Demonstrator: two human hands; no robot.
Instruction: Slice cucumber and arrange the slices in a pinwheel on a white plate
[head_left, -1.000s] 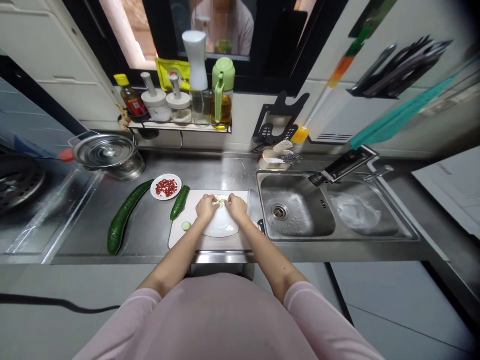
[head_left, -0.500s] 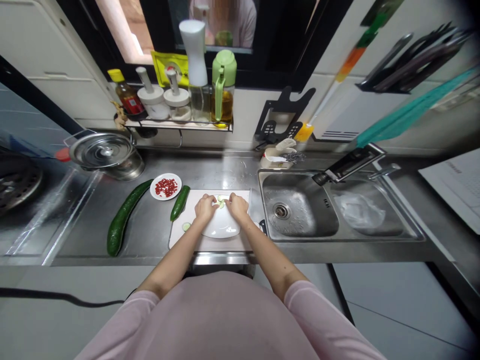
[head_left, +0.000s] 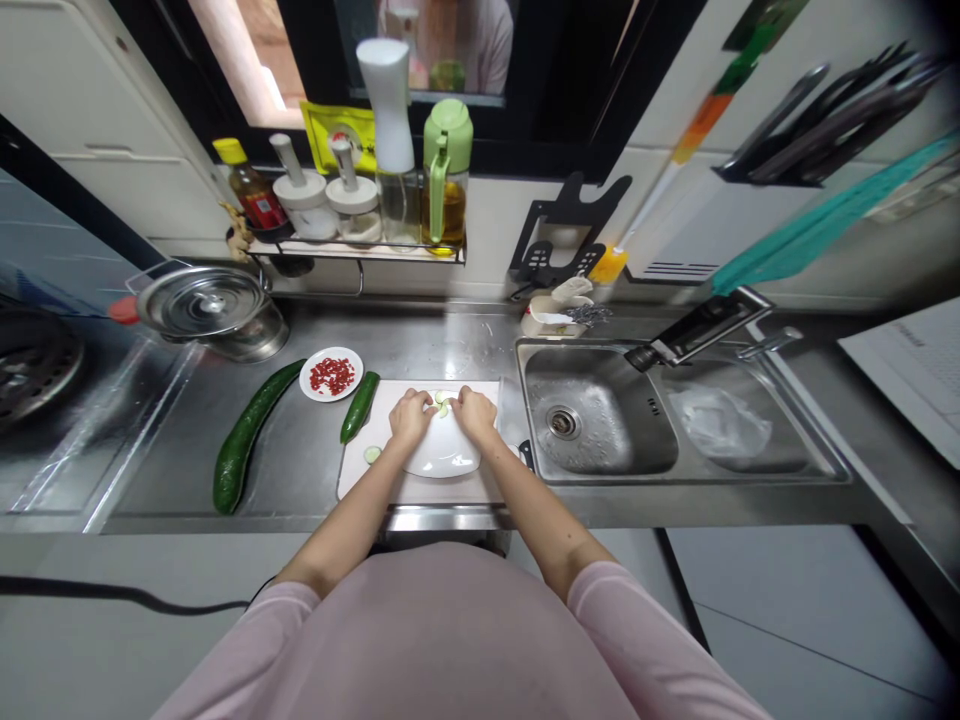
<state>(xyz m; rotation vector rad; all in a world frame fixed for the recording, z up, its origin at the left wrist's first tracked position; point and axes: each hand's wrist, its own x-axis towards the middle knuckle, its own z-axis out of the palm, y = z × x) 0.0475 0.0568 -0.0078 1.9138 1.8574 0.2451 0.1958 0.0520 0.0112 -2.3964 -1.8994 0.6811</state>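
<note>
A white plate lies on the pale cutting board, with a few thin cucumber slices near its far rim. Over the plate's left side, my left hand is closed, its thumb and fingertips pinched at the edge of the slices. From the other side my right hand is curled the same way, its fingertips on the slices too. A cut cucumber piece rests across the board's left edge. One loose round slice sits beside my left wrist.
On the left are a long whole cucumber, a small plate of chopped red pieces and a lidded steel pot. A black-handled knife shows by the board's right edge. Beyond is a double sink; a condiment rack hangs behind.
Both hands stay at the slices, with only very slight finger movement. Plate, board and cucumbers keep their places.
</note>
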